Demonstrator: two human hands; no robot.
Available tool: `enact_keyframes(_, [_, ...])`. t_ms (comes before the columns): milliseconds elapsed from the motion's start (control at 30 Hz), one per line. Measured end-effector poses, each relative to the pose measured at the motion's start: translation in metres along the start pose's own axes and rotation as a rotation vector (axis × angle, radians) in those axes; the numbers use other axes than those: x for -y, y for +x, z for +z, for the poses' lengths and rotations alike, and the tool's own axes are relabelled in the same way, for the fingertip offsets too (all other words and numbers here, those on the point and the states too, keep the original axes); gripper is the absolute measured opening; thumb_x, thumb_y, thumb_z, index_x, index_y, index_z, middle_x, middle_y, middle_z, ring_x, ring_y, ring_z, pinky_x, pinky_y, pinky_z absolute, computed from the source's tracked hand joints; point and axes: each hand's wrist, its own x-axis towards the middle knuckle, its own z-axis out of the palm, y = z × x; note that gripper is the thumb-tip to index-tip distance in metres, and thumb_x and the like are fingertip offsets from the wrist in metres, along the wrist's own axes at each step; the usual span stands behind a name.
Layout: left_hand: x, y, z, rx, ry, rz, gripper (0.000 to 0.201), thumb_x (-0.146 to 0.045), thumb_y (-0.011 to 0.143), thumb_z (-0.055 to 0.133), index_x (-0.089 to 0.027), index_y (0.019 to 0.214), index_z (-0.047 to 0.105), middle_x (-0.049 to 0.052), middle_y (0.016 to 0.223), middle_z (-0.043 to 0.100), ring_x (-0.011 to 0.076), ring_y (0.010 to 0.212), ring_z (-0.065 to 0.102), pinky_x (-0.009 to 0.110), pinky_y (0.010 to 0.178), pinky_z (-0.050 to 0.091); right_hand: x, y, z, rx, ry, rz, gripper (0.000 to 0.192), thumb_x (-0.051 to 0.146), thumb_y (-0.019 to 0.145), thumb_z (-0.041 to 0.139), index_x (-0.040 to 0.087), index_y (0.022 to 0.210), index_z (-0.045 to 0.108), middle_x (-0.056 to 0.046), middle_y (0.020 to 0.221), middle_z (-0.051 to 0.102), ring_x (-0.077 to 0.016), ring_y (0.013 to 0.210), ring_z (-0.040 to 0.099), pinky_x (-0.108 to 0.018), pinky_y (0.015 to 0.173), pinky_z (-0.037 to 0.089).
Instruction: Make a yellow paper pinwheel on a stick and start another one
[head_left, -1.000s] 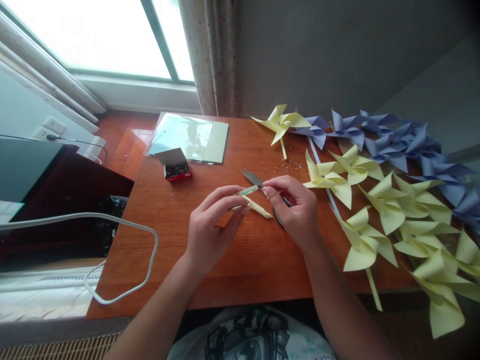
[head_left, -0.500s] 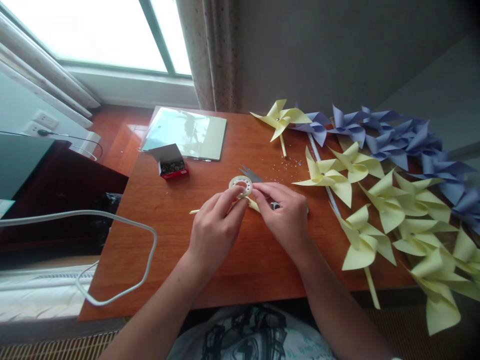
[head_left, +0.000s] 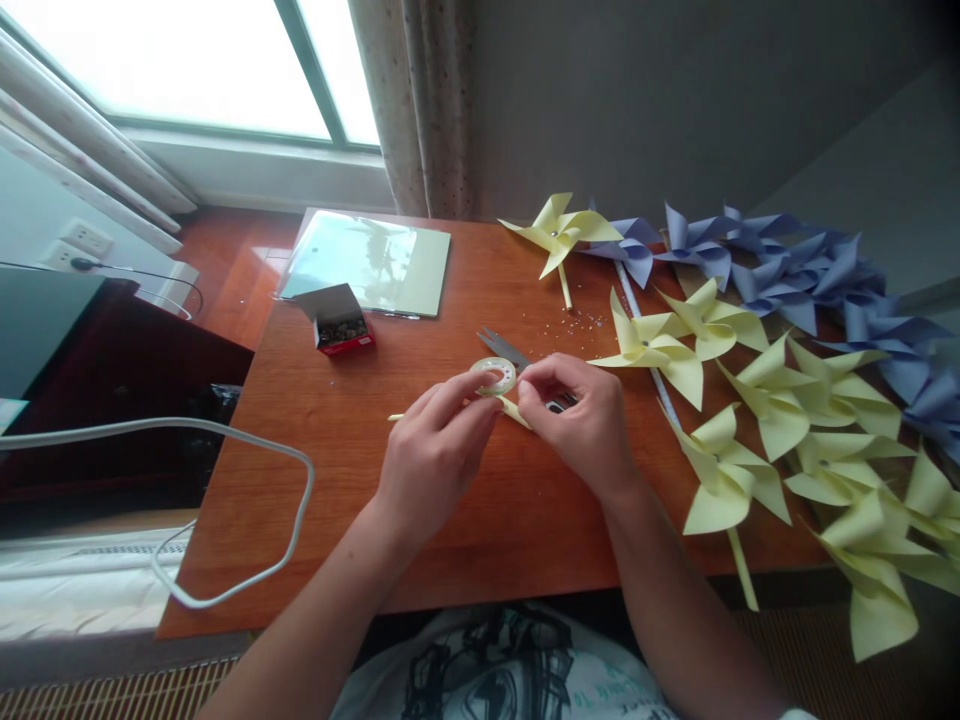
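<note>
Tape roll (head_left: pixel 495 376) at frame centre, pinched between left hand (head_left: pixel 435 455) fingertips and right hand (head_left: pixel 581 425) thumb and forefinger; yellow paper strip (head_left: pixel 517 412) just beneath; scissors (head_left: pixel 504 349) touching behind.

one tape roll (head_left: pixel 495 376), one scissors (head_left: pixel 501 349)

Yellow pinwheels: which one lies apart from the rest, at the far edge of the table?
The yellow pinwheel nearest the curtain, its stick pointing toward the person. It borders the blue pinwheels; the other yellow ones cluster along the right side.
</note>
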Motion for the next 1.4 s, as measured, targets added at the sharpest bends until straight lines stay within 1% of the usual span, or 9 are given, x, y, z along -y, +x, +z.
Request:
enact_keyframes(100, [-0.004,0.004,-0.006,-0.035,-0.182,-0.063,0.019,-0.013,0.09,0.068,-0.026,0.102,0.076,0.008,0.121,0.074,0.0224,0.106,0.071,0.033,0.094,0.055,-0.003,0.002,-0.006,0.046,0.351,0.183,0.008,0.02,0.082,0.066,0.022,0.074,0.067,0.001,0.07,0.066,-0.0142,0.063,0.057,-0.027,0.059,0.045])
enact_keyframes(200, [-0.007,0.008,-0.012,-0.041,-0.399,-0.173,0.015,-0.012,0.088,0.071,-0.022,0.096,0.077,0.008,0.112,0.074,0.0207,0.101,0.071,0.03,0.091,0.055,-0.004,0.003,-0.01,0.087,0.631,0.29,0.007,0.021,0.08,0.069,0.021,0.073,0.069,0.002,0.066,0.064,-0.0127,0.061,0.054,-0.026,0.057,0.043])
enact_keyframes(367, [-0.012,0.011,-0.016,-0.018,-0.858,-0.466,0.009,-0.016,0.085,0.076,-0.02,0.093,0.078,0.008,0.111,0.072,0.0194,0.099,0.071,0.026,0.084,0.057,0.001,0.003,-0.01,0.175,0.864,0.371,0.005,0.022,0.081,0.072,0.022,0.076,0.073,0.003,0.065,0.065,-0.0096,0.059,0.052,-0.022,0.056,0.04])
enact_keyframes(533, [-0.012,0.014,-0.016,-0.021,-1.032,-0.627,0.005,-0.019,0.083,0.08,-0.018,0.087,0.078,0.009,0.118,0.072,0.0163,0.094,0.07,0.023,0.079,0.056,0.001,0.001,-0.009,0.154,0.842,0.378,0.005,0.022,0.083,0.073,0.022,0.079,0.074,0.003,0.065,0.064,-0.0094,0.06,0.052,-0.021,0.057,0.041])
enact_keyframes(667, [-0.006,0.013,-0.015,-0.092,-1.074,-0.713,0.009,-0.021,0.081,0.082,-0.017,0.088,0.078,0.006,0.124,0.068,0.0082,0.081,0.065,0.017,0.07,0.052,0.0,0.0,-0.005,0.094,0.757,0.361,0.004,0.023,0.084,0.075,0.022,0.08,0.074,0.003,0.069,0.067,-0.009,0.063,0.055,-0.02,0.059,0.043])
enact_keyframes(800, [-0.005,0.014,-0.015,-0.176,-1.208,-0.795,0.01,-0.023,0.083,0.082,-0.018,0.091,0.077,0.001,0.101,0.069,0.005,0.071,0.062,0.015,0.068,0.051,0.002,-0.001,0.001,0.05,0.66,0.324,0.005,0.024,0.085,0.075,0.022,0.08,0.074,0.003,0.069,0.067,-0.0091,0.062,0.057,-0.02,0.059,0.046])
enact_keyframes(900, [-0.007,0.016,-0.017,-0.128,-1.367,-0.84,0.01,-0.024,0.085,0.08,-0.019,0.092,0.076,0.001,0.083,0.069,0.0079,0.07,0.064,0.016,0.065,0.052,0.004,-0.003,0.005,0.047,0.629,0.293,0.006,0.024,0.086,0.074,0.021,0.081,0.073,0.003,0.069,0.067,-0.0091,0.062,0.058,-0.021,0.061,0.049])
enact_keyframes(1033, [-0.009,0.016,-0.019,-0.078,-1.486,-0.882,0.011,-0.024,0.083,0.081,-0.018,0.091,0.076,0.001,0.079,0.069,0.0078,0.066,0.062,0.016,0.061,0.051,0.006,-0.004,0.007,0.054,0.649,0.287,0.005,0.022,0.085,0.074,0.021,0.081,0.073,0.003,0.071,0.069,-0.0097,0.063,0.061,-0.021,0.062,0.051])
enact_keyframes(1400, [-0.011,0.016,-0.016,-0.091,-1.299,-0.816,0.01,-0.018,0.08,0.084,-0.017,0.089,0.079,0.001,0.077,0.072,0.0064,0.069,0.062,0.013,0.066,0.05,0.006,-0.004,0.006,0.064,0.624,0.291,0.005,0.024,0.085,0.074,0.021,0.081,0.072,0.002,0.075,0.073,-0.0112,0.066,0.064,-0.022,0.064,0.053])
